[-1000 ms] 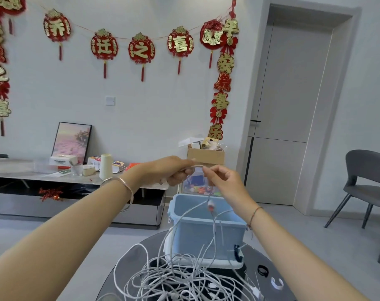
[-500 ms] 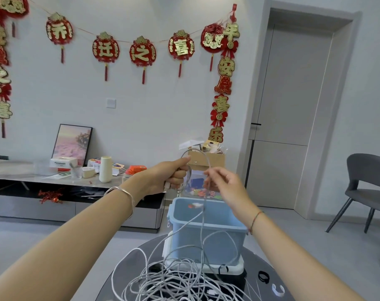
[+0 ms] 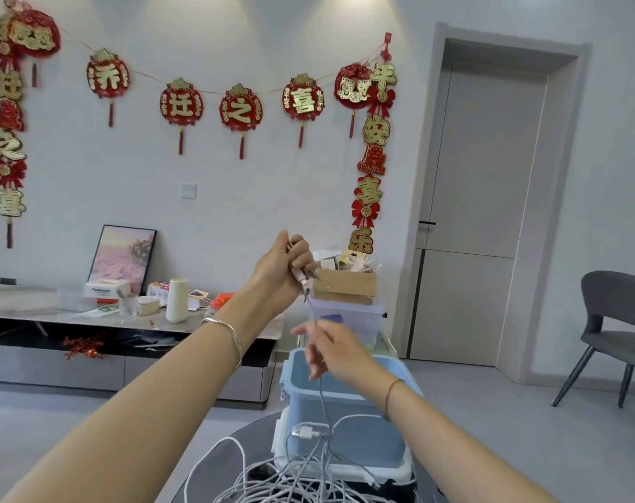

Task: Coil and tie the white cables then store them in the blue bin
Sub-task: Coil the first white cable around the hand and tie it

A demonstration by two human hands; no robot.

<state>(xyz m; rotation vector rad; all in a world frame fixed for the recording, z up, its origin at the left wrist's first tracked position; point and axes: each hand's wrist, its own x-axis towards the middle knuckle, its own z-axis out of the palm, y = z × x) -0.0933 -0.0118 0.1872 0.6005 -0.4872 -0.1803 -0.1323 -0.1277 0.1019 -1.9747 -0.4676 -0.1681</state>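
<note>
My left hand (image 3: 283,265) is raised above the blue bin (image 3: 348,426) and grips the plug end of a white cable (image 3: 321,392). The cable runs down from that fist to my right hand (image 3: 332,348), which is blurred and holds the cord loosely between its fingers just over the bin's rim. Below my right hand the cord drops past a white plug (image 3: 308,430) into a tangled pile of white cables (image 3: 290,481) on the dark round table (image 3: 232,444) in front of the bin.
A low TV cabinet (image 3: 54,357) with a cup, boxes and a framed picture stands along the left wall. A cardboard box (image 3: 345,285) on a clear plastic tub sits behind the bin. A grey chair (image 3: 617,332) is at the right, beside a closed door.
My left hand has risen with the cable end while my right hand dropped toward the bin, stretching the cord between them. The camera tilted up slightly.
</note>
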